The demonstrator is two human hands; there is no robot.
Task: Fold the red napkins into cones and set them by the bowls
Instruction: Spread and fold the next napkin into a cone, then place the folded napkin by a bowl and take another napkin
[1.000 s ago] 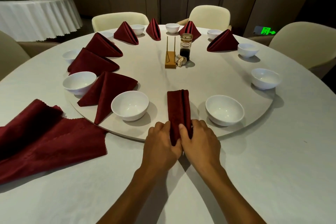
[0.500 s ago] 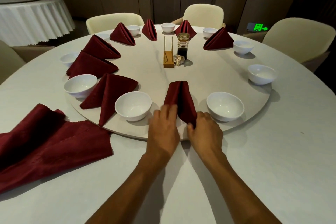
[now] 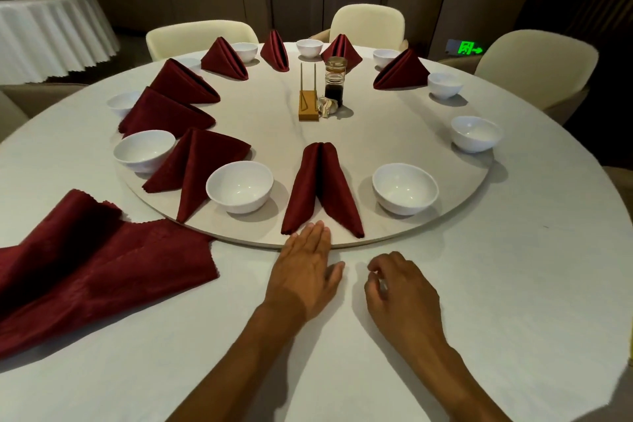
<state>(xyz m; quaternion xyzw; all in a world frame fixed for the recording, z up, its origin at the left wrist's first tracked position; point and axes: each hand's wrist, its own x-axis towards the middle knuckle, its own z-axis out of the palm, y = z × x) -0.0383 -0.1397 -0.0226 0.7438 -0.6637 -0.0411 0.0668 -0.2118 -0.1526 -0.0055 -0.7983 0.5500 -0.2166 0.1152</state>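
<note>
Left hand (image 3: 305,271): palm down, fingers straight and held together, holding nothing; fingertips reach the rim of the round pale turntable (image 3: 411,134), just short of the near hem of the dark red cloth napkin folded into a cone (image 3: 322,188); whether they touch it cannot be told.

Right hand (image 3: 400,288): on the white tablecloth (image 3: 513,301), fingers loosely curled, holding nothing, apart from the cone.

Cone: on the turntable, point away from the person, between two white round bowls, left (image 3: 239,187) and right (image 3: 405,188).

Unfolded dark red napkins (image 3: 96,267): heaped on the tablecloth, far left.
</note>
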